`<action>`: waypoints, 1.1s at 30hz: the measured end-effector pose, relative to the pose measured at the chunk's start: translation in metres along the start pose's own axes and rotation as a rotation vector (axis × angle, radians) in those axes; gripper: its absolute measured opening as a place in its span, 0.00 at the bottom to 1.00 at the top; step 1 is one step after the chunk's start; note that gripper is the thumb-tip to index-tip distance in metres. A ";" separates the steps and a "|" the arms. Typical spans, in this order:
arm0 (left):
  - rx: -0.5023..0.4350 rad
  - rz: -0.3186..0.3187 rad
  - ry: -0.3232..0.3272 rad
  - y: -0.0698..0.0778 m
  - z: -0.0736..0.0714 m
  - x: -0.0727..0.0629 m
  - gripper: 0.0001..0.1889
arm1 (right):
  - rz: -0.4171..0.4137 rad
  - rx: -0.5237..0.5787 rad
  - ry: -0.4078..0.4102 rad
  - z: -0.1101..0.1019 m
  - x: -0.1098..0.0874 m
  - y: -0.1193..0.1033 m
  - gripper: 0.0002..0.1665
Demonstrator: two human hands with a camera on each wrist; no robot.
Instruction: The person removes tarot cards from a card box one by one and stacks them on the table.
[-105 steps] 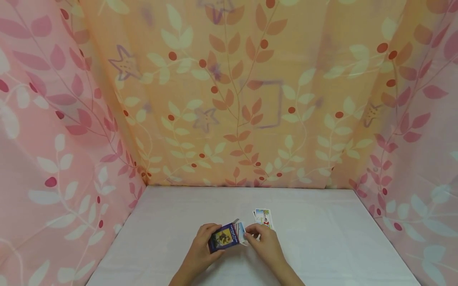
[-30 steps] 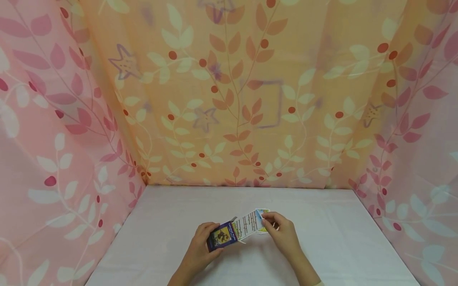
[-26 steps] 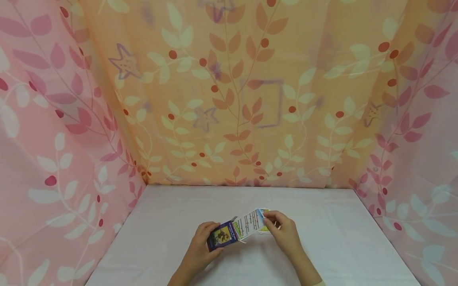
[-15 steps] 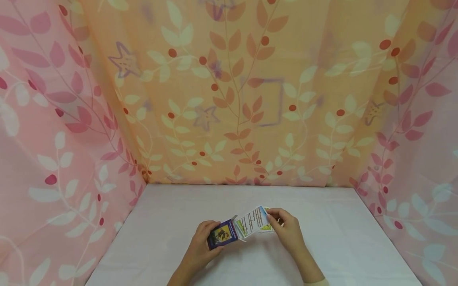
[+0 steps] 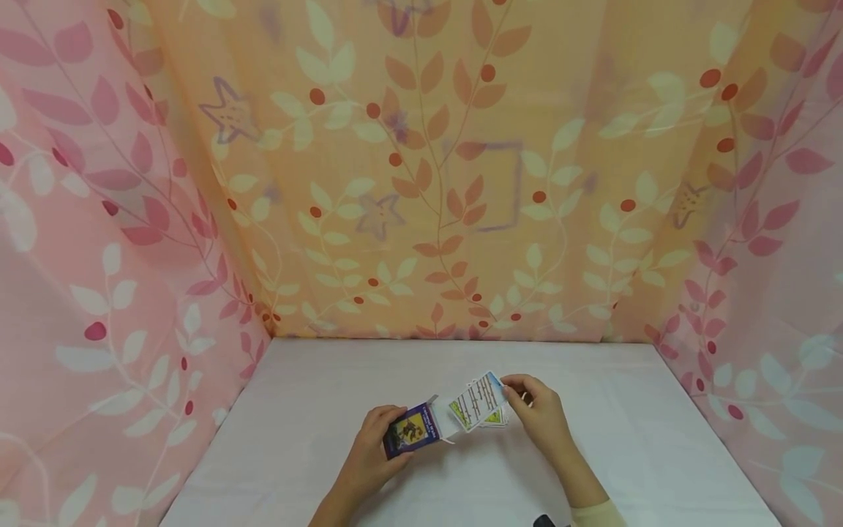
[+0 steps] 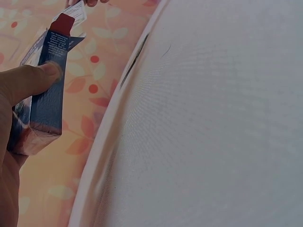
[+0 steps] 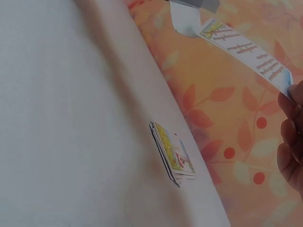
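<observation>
My left hand (image 5: 372, 450) grips a dark blue card box (image 5: 411, 432) with a yellow picture on its front. The box's flaps stand open on the right, and its white inner flap (image 5: 448, 421) sticks out. Between thumb and finger my right hand (image 5: 536, 413) pinches a tarot card (image 5: 478, 401) printed with several brown staves on white, out past the box's mouth. A loose stack of cards (image 7: 175, 151) lies on the table, partly behind the held card in the head view. In the left wrist view the thumb (image 6: 47, 71) presses the box's narrow side.
The white-covered table (image 5: 316, 380) runs back to an orange leaf-patterned curtain (image 5: 421, 183). Pink curtains (image 5: 132, 293) hang at both sides. A small black object (image 5: 544, 520) shows at the bottom edge by the right sleeve (image 5: 596, 514).
The staves card has come out of the box and moved right and slightly up with my right hand. My left hand keeps the box in nearly the same place.
</observation>
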State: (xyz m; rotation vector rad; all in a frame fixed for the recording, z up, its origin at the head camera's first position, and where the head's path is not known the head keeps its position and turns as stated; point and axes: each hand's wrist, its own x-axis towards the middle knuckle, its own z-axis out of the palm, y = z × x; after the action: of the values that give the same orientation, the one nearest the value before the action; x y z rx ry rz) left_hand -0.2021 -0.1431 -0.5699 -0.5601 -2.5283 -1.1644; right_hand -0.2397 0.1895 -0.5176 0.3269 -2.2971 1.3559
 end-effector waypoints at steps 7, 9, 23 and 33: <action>-0.001 0.009 0.010 0.001 -0.001 0.000 0.43 | -0.013 -0.034 -0.015 -0.009 0.012 0.004 0.07; -0.009 0.020 0.013 0.002 -0.002 0.000 0.43 | -0.020 -0.050 -0.023 -0.011 0.016 0.005 0.07; -0.038 0.005 0.001 0.001 -0.002 -0.001 0.42 | -0.016 -0.104 -0.102 -0.016 0.038 0.019 0.06; -0.037 -0.011 -0.010 0.003 -0.002 0.000 0.42 | 0.047 -0.124 -0.186 -0.010 0.050 0.028 0.07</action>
State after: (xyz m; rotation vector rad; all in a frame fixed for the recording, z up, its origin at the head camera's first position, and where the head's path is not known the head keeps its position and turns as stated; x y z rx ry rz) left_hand -0.2005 -0.1435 -0.5668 -0.5627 -2.5263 -1.2181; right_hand -0.2922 0.2125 -0.5102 0.3748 -2.5435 1.2444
